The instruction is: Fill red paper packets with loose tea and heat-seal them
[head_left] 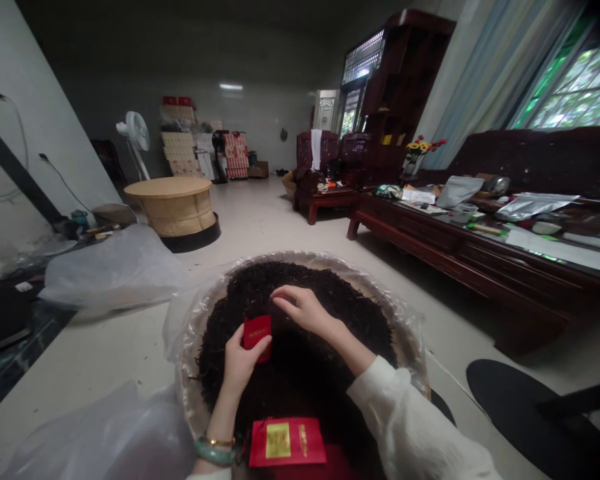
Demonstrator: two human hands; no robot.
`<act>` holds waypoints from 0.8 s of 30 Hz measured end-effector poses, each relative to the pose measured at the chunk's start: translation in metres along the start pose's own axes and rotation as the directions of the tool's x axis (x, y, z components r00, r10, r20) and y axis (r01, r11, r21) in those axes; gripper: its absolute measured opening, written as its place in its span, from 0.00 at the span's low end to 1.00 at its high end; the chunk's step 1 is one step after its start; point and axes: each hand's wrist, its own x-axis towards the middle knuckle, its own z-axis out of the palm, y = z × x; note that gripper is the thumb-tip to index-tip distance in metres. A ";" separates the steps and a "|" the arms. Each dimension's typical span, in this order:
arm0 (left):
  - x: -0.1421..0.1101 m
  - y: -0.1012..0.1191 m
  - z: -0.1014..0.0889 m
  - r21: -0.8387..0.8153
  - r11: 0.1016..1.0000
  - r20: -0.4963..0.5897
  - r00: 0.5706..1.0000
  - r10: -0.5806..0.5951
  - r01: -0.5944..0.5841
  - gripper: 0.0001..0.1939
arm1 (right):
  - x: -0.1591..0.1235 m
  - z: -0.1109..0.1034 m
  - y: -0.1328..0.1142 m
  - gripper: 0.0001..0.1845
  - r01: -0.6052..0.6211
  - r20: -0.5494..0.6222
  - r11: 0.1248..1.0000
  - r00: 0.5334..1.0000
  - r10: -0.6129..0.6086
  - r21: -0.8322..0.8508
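A small red packet (257, 328) with gold print stands upright in my left hand (237, 365), held between thumb and fingers. Just above and right of it is my right hand (303, 308), its fingers bent together with the thumb in a pinch; whatever may be between the fingertips is too small to make out. Both hands are over a large round basket (193, 393) lined with clear plastic, full of dark, dried loose tea leaves (330, 283). Close to me, a larger red pouch (307, 441) with a yellow label lies at the basket's near side, on another red surface.
Clear plastic bags (113, 270) lie on the floor to the left. A round wooden-topped drum table (173, 200) stands beyond, near a white fan (137, 130). At right are a long dark wooden table (460, 253) covered with clutter and a black round base (510, 393).
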 end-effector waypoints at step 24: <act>0.000 0.017 -0.048 0.498 0.781 0.156 0.925 0.345 -0.376 0.13 | -0.042 0.022 -0.003 0.12 0.127 0.416 0.837 0.900 0.128 -0.533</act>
